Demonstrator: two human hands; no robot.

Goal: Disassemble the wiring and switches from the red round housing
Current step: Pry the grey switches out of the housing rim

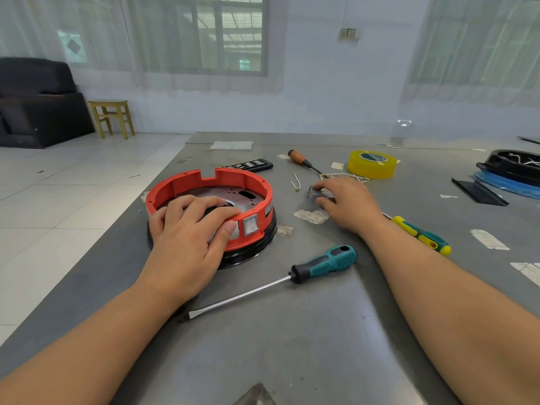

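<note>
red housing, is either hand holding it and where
The left hand grips the red housing over its near rim, thumb beside the white switch. The right hand pinches a small grey part.

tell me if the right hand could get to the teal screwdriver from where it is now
Probably yes. The teal screwdriver lies loose on the table, nothing on it, just nearer than the right hand, which first must let go of the small part it pinches.

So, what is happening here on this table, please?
A person is taking apart a red round housing on a grey table. The left hand holds the housing's rim, thumb beside a white rocker switch still mounted in the wall. The right hand pinches a small dark part on the table beside it. A teal-handled screwdriver lies unused in front.
</note>
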